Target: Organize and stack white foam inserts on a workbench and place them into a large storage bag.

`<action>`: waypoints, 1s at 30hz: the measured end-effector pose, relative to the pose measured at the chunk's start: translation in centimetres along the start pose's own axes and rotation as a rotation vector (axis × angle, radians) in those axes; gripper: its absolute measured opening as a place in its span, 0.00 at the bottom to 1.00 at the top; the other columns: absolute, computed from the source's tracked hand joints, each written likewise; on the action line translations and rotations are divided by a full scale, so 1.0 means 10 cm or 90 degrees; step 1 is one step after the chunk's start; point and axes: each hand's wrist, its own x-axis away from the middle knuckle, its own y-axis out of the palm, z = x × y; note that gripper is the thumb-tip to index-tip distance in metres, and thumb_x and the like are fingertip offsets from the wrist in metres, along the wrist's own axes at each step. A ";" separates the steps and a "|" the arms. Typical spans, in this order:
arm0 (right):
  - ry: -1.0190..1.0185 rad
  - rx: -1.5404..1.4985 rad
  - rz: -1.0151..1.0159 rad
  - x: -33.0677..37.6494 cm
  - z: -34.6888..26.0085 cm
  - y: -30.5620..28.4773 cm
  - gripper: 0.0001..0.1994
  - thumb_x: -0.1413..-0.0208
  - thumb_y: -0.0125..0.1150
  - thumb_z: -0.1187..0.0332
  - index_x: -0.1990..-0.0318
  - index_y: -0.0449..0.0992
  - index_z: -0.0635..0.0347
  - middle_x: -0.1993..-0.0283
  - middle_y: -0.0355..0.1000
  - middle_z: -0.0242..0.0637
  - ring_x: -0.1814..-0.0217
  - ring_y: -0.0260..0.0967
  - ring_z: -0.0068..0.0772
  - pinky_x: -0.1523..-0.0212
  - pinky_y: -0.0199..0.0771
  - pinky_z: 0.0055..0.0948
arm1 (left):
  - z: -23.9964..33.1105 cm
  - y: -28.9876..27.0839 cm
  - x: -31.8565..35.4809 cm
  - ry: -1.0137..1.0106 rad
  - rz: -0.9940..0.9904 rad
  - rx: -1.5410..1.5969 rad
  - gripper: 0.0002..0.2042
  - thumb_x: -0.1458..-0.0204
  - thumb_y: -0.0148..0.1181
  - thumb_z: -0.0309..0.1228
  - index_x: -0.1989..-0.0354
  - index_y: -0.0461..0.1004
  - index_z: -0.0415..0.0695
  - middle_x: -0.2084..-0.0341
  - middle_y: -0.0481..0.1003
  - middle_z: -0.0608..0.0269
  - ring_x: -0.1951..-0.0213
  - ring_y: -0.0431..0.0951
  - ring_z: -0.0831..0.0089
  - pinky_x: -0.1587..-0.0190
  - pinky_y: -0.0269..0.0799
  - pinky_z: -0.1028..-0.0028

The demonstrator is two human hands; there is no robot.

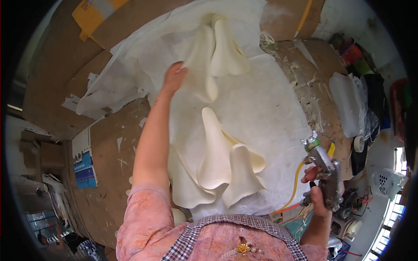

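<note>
My left hand (175, 78) is stretched out to the far part of the white sheet, its fingers closed at the left edge of a cream, saddle-shaped foam piece (199, 61), which looks blurred. Against that piece's right side rests a second folded cream foam piece (226, 52). My right hand (318, 195) is wrapped around a metal spray gun (325, 172) with a green ring near its nozzle, held at the right edge of the sheet. A yellow hose (297, 182) runs down from the gun. Nearer me lie several more cream foam pieces (213, 156), overlapping in a cluster.
The white sheet (270, 113) covers the middle of a brown cardboard-topped table (113, 152). Glue-like scraps (313, 108) stick to the cardboard at right. Plastic bags (348, 104), a tape roll (359, 143) and a yellow-handled tool (332, 149) lie along the right side.
</note>
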 end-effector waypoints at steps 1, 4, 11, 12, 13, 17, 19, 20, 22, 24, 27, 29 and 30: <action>-0.020 0.023 -0.029 0.00 0.07 -0.03 0.35 0.55 0.64 0.61 0.42 0.56 0.70 0.64 0.69 0.43 0.65 0.69 0.32 0.61 0.71 0.32 | 0.00 0.21 -0.12 0.001 -0.038 0.035 0.12 0.53 0.56 0.32 0.61 0.74 0.40 0.60 0.71 0.53 0.55 0.71 0.63 0.52 0.64 0.72; -0.019 0.031 -0.029 -0.02 0.07 -0.09 0.35 0.54 0.63 0.62 0.42 0.56 0.70 0.63 0.70 0.44 0.64 0.70 0.33 0.59 0.71 0.32 | 0.11 0.96 -0.42 -0.070 -0.157 -0.024 0.12 0.54 0.58 0.33 0.62 0.75 0.40 0.58 0.71 0.52 0.53 0.70 0.60 0.51 0.65 0.70; 0.008 0.057 -0.088 -0.07 0.35 -0.24 0.32 0.54 0.62 0.67 0.42 0.57 0.69 0.62 0.70 0.43 0.64 0.70 0.32 0.61 0.71 0.29 | 0.51 1.18 -0.33 0.092 0.098 -0.467 0.09 0.56 0.58 0.32 0.68 0.76 0.41 0.69 0.71 0.48 0.64 0.71 0.53 0.60 0.68 0.62; 0.018 0.071 -0.126 -0.10 0.42 -0.25 0.31 0.55 0.62 0.69 0.42 0.58 0.68 0.62 0.70 0.43 0.64 0.70 0.31 0.61 0.70 0.28 | 0.56 0.99 -0.27 0.149 0.113 -0.410 0.09 0.56 0.57 0.32 0.68 0.76 0.41 0.71 0.70 0.48 0.66 0.71 0.54 0.62 0.67 0.63; 0.046 0.093 -0.106 -0.12 0.47 -0.21 0.29 0.55 0.61 0.73 0.43 0.60 0.66 0.65 0.71 0.40 0.66 0.70 0.28 0.63 0.71 0.26 | 0.62 0.72 -0.17 0.104 0.093 -0.382 0.09 0.56 0.57 0.32 0.68 0.76 0.40 0.74 0.70 0.49 0.68 0.70 0.55 0.64 0.66 0.64; 0.015 0.157 -0.093 -0.27 0.44 -0.21 0.27 0.55 0.60 0.74 0.45 0.63 0.67 0.70 0.72 0.35 0.70 0.70 0.24 0.67 0.71 0.23 | 0.56 -0.32 0.38 -0.196 -0.004 -0.162 0.12 0.57 0.58 0.34 0.71 0.75 0.36 0.77 0.74 0.54 0.76 0.73 0.66 0.71 0.67 0.68; -0.040 0.052 -0.065 -0.31 0.29 -0.15 0.29 0.55 0.61 0.73 0.44 0.61 0.67 0.67 0.71 0.39 0.68 0.70 0.27 0.66 0.71 0.25 | 0.13 -0.89 0.75 -0.322 -0.022 -0.110 0.12 0.56 0.58 0.34 0.69 0.76 0.37 0.76 0.76 0.60 0.78 0.74 0.73 0.73 0.67 0.72; -0.068 0.001 -0.041 -0.33 0.25 -0.12 0.29 0.55 0.62 0.72 0.43 0.60 0.67 0.66 0.71 0.41 0.68 0.69 0.28 0.66 0.71 0.25 | 0.00 -1.02 0.93 -0.446 -0.076 -0.129 0.13 0.56 0.59 0.35 0.68 0.76 0.37 0.76 0.76 0.62 0.78 0.74 0.73 0.73 0.68 0.73; -0.064 -0.059 0.015 -0.26 0.20 -0.13 0.32 0.56 0.62 0.70 0.42 0.58 0.68 0.65 0.69 0.44 0.66 0.69 0.30 0.65 0.71 0.26 | -0.01 -1.02 1.09 -0.568 -0.138 -0.142 0.14 0.57 0.60 0.35 0.66 0.76 0.37 0.76 0.76 0.64 0.77 0.74 0.73 0.72 0.69 0.74; -0.061 -0.042 0.040 -0.21 0.20 -0.11 0.30 0.57 0.61 0.72 0.43 0.59 0.68 0.67 0.70 0.43 0.68 0.69 0.29 0.65 0.72 0.27 | 0.05 -0.85 1.10 -0.635 -0.174 -0.337 0.19 0.57 0.62 0.38 0.63 0.75 0.35 0.75 0.77 0.59 0.74 0.76 0.68 0.70 0.70 0.71; -0.001 0.062 -0.084 -0.23 0.33 -0.12 0.28 0.57 0.61 0.73 0.45 0.62 0.69 0.70 0.72 0.38 0.71 0.70 0.25 0.67 0.71 0.24 | -0.10 -0.95 0.67 -0.154 0.041 -0.608 0.19 0.58 0.62 0.41 0.63 0.76 0.39 0.70 0.76 0.49 0.67 0.77 0.54 0.65 0.70 0.65; 0.039 0.103 -0.088 -0.22 0.49 -0.19 0.29 0.56 0.61 0.73 0.44 0.61 0.69 0.70 0.72 0.38 0.69 0.71 0.26 0.66 0.71 0.24 | 0.20 -0.20 0.12 -0.173 0.073 -0.375 0.16 0.59 0.62 0.38 0.65 0.76 0.40 0.70 0.76 0.50 0.65 0.76 0.55 0.61 0.70 0.66; 0.058 0.063 -0.085 -0.20 0.50 -0.16 0.29 0.56 0.61 0.72 0.44 0.61 0.68 0.68 0.72 0.39 0.68 0.71 0.27 0.65 0.71 0.25 | 0.10 -0.03 -0.14 -0.099 0.068 -0.363 0.14 0.59 0.61 0.36 0.68 0.76 0.39 0.69 0.76 0.51 0.63 0.76 0.56 0.59 0.70 0.66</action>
